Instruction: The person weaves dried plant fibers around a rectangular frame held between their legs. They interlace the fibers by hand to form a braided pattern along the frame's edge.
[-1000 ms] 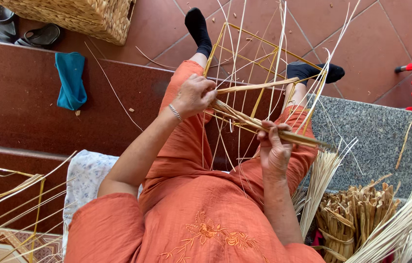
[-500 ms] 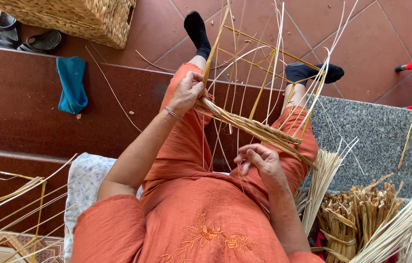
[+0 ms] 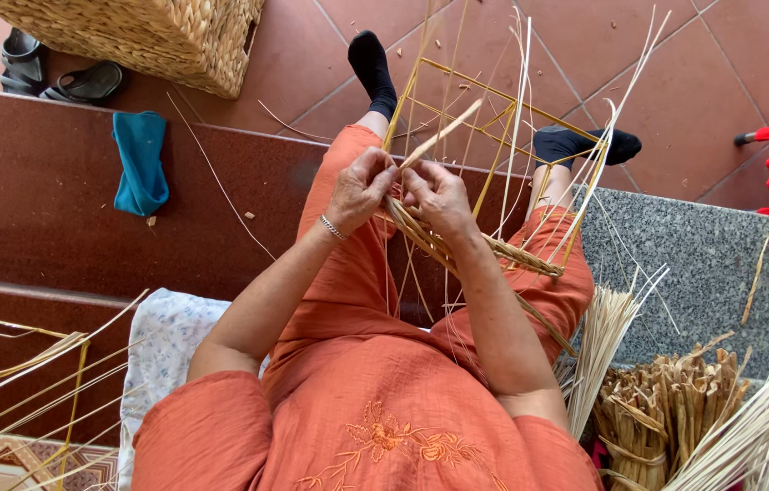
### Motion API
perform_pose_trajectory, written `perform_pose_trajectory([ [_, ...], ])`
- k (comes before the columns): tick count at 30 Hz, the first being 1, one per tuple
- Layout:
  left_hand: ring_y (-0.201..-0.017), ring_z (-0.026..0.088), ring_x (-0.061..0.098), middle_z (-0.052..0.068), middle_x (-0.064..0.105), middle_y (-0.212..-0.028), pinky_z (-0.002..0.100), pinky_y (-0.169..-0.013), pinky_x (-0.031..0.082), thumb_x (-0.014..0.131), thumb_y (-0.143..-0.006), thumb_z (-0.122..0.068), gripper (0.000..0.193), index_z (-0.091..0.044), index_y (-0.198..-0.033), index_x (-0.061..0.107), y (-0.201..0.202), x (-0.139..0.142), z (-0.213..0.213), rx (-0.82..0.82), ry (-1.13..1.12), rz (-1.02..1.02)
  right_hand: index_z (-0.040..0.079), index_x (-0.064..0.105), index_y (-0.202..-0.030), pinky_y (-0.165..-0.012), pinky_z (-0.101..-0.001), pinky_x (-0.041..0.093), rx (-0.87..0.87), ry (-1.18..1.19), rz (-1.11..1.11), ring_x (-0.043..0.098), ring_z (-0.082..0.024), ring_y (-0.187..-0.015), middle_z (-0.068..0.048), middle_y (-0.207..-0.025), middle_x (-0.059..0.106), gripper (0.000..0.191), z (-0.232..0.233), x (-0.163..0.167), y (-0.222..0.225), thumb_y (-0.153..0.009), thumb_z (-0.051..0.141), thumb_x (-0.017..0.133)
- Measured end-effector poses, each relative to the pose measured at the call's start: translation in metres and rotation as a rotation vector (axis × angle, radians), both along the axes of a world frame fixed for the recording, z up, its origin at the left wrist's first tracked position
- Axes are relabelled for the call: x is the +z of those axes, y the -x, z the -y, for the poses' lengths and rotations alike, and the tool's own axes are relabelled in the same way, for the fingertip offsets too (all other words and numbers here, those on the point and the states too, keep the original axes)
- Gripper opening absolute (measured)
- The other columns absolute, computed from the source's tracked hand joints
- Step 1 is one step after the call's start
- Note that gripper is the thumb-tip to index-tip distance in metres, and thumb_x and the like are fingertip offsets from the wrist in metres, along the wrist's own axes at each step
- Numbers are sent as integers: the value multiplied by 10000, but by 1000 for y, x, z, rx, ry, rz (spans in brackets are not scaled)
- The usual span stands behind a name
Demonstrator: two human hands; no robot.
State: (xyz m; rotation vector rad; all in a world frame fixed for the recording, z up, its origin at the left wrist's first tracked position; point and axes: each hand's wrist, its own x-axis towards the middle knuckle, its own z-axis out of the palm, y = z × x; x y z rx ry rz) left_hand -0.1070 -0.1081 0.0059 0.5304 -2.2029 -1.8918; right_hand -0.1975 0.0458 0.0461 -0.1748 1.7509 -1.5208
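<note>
The frame (image 3: 502, 155), a yellow wire box strung with pale reeds (image 3: 519, 109), stands propped between the person's knees, so both hands meet at its near edge, the left hand (image 3: 361, 186) and right hand (image 3: 437, 193) pinching a flat strand (image 3: 439, 135) against the woven band (image 3: 493, 247).

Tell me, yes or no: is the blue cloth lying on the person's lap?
No. The blue cloth lies on the dark red step off to the side, apart from the person, whose left hand and right hand work the straw strands.
</note>
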Motion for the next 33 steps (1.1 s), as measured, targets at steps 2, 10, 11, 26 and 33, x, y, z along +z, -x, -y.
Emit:
perform_pose_trajectory([
  [2,-752,35,665,-9,686,-847,244,-669,585,634,-1013,-127,82,-76,-1056,586,-4,3,-2,15,-77,-53,36,608,-1353,-751,-219,597,-18,248,-136,688,-59,-859,3,-966,699,385,3,-3,-4,-1006,177,694],
  [10,-926,150,672,87,670,-1072,291,-815,593,759,-892,51,226,-58,-1021,609,-18,13,26,-205,305,-339,66,714,-939,-704,-310,547,-87,4,-758,632,-124,-780,-18,-867,684,126,-16,-22,2,-924,151,806],
  [11,-983,168,707,98,673,-1090,294,-833,609,767,-879,59,238,-62,-1009,608,-18,12,29,-245,355,-370,73,713,-889,-694,-339,539,-68,-143,-892,622,-151,-769,-29,-847,670,145,-22,-25,4,-902,164,825],
  [26,-791,401,702,221,686,-860,484,-686,557,680,-800,-35,421,-24,-1212,594,24,-7,5,-159,808,-145,89,753,-981,-621,-328,569,-46,-346,-610,716,-177,-660,-53,-779,747,197,-56,-13,-43,-936,280,739],
  [33,-863,349,704,175,716,-898,457,-789,561,724,-863,-144,94,-57,-893,745,48,0,9,-380,771,358,68,723,-950,-624,-322,562,194,-305,-1272,673,-191,-689,-101,-805,696,262,-67,10,-57,-847,299,788],
])
